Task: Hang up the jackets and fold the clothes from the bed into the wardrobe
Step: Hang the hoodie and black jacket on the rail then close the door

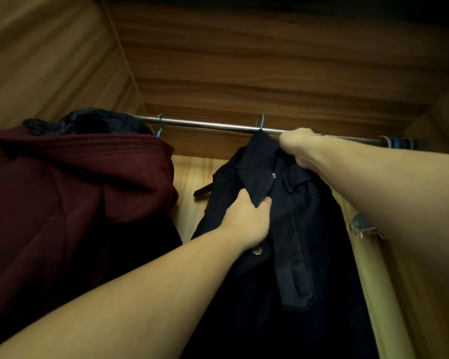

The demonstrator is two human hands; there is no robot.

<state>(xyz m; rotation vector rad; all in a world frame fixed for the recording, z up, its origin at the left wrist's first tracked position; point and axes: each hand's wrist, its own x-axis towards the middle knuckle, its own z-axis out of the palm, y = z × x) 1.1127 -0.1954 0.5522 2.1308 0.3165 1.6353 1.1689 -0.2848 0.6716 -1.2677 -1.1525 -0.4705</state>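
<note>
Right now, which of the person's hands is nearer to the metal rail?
Right. The right hand grips the dark jacket just under the metal rail; the left hand holds its collar lower down.

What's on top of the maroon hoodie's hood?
A dark knitted garment lies on the maroon hoodie, near a blue hanger hook on the rail. The hoodie's own hanger is covered.

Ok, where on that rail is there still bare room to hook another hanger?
Best gap: the bare rail between the maroon hooded jacket and the blue hook of the dark jacket. A shorter stretch runs from the right hand to the hooks bunched at the far right. The left end is crowded.
</note>
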